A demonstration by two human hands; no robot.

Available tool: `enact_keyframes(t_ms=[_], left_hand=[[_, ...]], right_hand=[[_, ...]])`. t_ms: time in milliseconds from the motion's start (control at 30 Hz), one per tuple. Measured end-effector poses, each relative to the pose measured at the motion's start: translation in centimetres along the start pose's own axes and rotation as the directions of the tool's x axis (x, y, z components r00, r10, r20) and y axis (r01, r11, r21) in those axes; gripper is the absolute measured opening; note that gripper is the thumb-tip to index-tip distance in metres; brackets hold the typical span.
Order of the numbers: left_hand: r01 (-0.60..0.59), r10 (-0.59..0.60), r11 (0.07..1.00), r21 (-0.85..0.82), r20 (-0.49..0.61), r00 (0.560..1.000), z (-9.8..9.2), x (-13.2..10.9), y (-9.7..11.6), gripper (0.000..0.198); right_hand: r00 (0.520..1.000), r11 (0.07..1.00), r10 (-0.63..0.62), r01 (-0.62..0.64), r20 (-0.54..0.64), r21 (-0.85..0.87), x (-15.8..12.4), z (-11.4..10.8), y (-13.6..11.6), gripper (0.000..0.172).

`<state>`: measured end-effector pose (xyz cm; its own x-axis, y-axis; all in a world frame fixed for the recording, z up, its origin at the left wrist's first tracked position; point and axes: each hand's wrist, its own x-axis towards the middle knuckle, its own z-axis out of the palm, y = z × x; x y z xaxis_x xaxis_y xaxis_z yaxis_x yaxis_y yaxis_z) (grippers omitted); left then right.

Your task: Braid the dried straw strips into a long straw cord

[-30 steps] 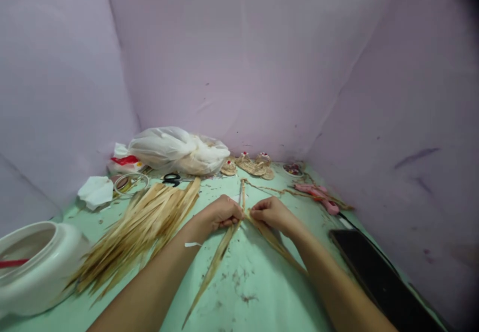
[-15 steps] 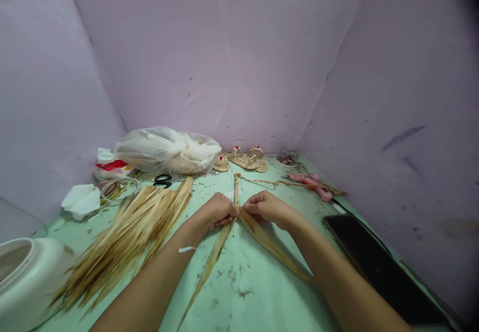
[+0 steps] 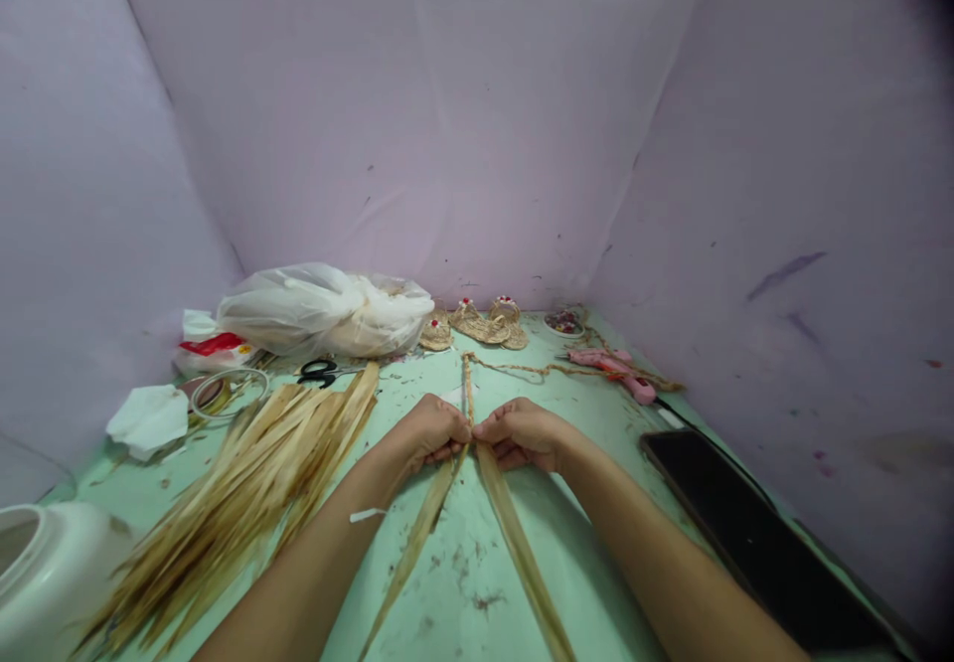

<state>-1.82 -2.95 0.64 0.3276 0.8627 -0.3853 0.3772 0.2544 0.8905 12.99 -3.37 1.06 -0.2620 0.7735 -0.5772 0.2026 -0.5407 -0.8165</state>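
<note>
Both hands meet at the lower end of a thin braid (image 3: 468, 389) of dried husk, which runs away from me and bends right at its far end. My left hand (image 3: 430, 431) pinches a husk strip at the braid's end; that strip's loose tail (image 3: 412, 548) trails toward me on the left. Thumb and fingers of my right hand (image 3: 522, 433) are closed on another husk strip (image 3: 518, 541), whose tail hangs down to the right. A fan of loose dried husk strips (image 3: 253, 483) lies left of my left forearm. The exact crossing of strands is hidden by my fingertips.
At the back lie a white plastic bag (image 3: 320, 309), small woven slippers (image 3: 477, 324) and a dish of beads (image 3: 564, 323). Black scissors (image 3: 319, 373) and tape rolls (image 3: 230, 394) sit left; a pink glue gun (image 3: 615, 369) and dark phone (image 3: 752, 543) right. A white jar (image 3: 81, 563) stands front left.
My right hand has moved slightly in toward the left hand. The right strip's tail has swung inward and now hangs straighter toward me. The view has shifted a little.
</note>
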Motion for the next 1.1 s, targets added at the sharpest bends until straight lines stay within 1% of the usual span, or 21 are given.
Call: enact_keyframes(t_ms=[133, 167, 233, 400, 500, 667, 767, 900, 967, 1033, 1100], left_hand=[[-0.01, 0.01, 1.0, -0.008, 0.013, 1.0, -0.1, 0.2, -0.4, 0.009], [-0.011, 0.011, 1.0, -0.002, 0.012, 1.0, -0.1, 0.3, -0.5, 0.009], [-0.017, 0.017, 1.0, 0.014, 0.017, 1.0, -0.2, 0.4, -0.7, 0.01], [-0.035, 0.034, 0.999, 0.027, 0.035, 0.999, -0.3, 0.6, -0.8, 0.011], [-0.021, 0.02, 0.999, 0.042, 0.015, 1.0, -0.1, 0.5, -0.6, 0.007], [-0.009, 0.009, 0.998, 0.056, -0.01, 1.0, 0.2, 0.1, -0.1, 0.006], [-0.005, 0.007, 0.997, 0.075, -0.02, 1.0, 0.2, -0.1, 0.1, 0.007], [-0.009, 0.01, 0.995, 0.103, -0.012, 1.0, 0.2, -0.3, 0.2, 0.012], [-0.01, 0.013, 0.995, 0.103, -0.021, 1.0, 0.3, -0.4, 0.4, 0.014], [0.0, 0.003, 0.995, 0.102, -0.031, 1.0, 0.4, -0.4, 0.5, 0.014], [0.006, -0.003, 0.995, 0.095, -0.028, 1.0, 0.4, -0.4, 0.5, 0.015]], right_hand=[[0.992, 0.993, 0.077, -0.085, 0.098, 0.078, -0.2, -0.2, -0.4, 0.03], [0.99, 0.991, 0.086, -0.096, 0.115, 0.09, -0.2, -0.3, -0.4, 0.031], [0.99, 0.992, 0.076, -0.087, 0.121, 0.094, -0.2, -0.5, -0.4, 0.027], [0.996, 0.997, 0.025, -0.031, 0.08, 0.065, -0.3, -0.6, -0.3, 0.018], [0.999, 0.999, 0.003, -0.004, 0.043, 0.035, -0.2, -0.5, -0.2, 0.015], [0.999, 0.999, 0.001, -0.002, -0.047, -0.032, 0.1, 0.2, 0.1, 0.007], [0.993, 0.997, -0.042, 0.035, -0.106, -0.072, -0.1, 0.8, 0.0, 0.008], [0.996, 0.996, -0.036, 0.029, -0.082, -0.084, -0.6, 1.7, -0.1, 0.01], [0.996, 0.997, -0.028, 0.022, -0.089, -0.069, -0.7, 2.1, -0.1, 0.011], [0.992, 0.998, -0.025, 0.018, -0.121, -0.062, -0.6, 2.4, 0.0, 0.012], [0.984, 0.994, -0.042, 0.025, -0.173, -0.103, -0.3, 2.7, 0.1, 0.014]])
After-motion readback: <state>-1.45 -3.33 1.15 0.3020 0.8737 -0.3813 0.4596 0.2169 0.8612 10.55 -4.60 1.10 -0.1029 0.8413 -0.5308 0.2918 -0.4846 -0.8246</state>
